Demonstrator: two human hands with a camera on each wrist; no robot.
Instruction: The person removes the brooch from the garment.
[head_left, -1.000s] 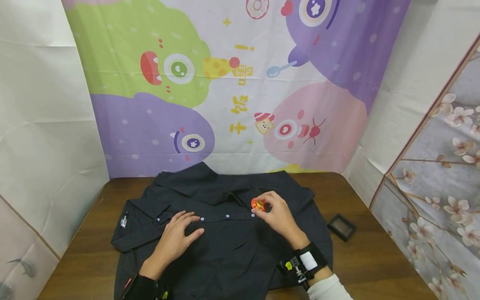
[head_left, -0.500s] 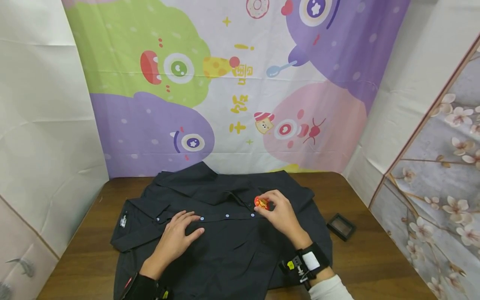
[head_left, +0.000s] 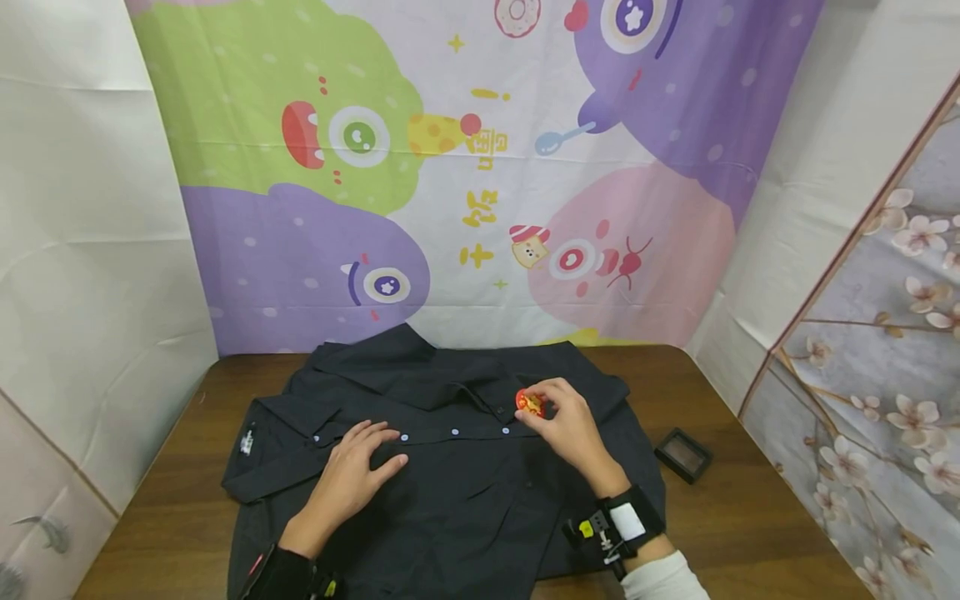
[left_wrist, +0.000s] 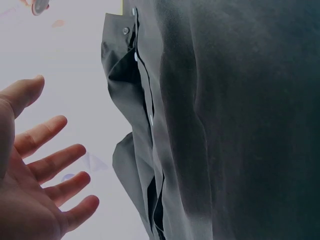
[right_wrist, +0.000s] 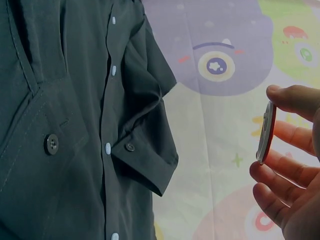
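Observation:
A dark button-up shirt (head_left: 450, 500) is spread on the table, with a row of pale buttons (right_wrist: 108, 148) down its front. Between thumb and fingers my right hand (head_left: 572, 425) pinches a round red-and-gold badge (head_left: 529, 403), held above the shirt near the collar. Seen edge-on in the right wrist view, the badge (right_wrist: 266, 132) has a metallic back and a red rim. My left hand (head_left: 347, 479) hovers over or rests on the shirt's left part, contact unclear. Its fingers (left_wrist: 57, 162) are spread and hold nothing.
A small black frame-like box (head_left: 683, 455) lies on the brown wooden table (head_left: 750, 517), right of the shirt. A cartoon-printed cloth (head_left: 480, 317) hangs behind the table's back edge. Pale panels flank both sides.
My right hand has shifted slightly to the right with the badge, away from the button row. The left hand and shirt look unchanged.

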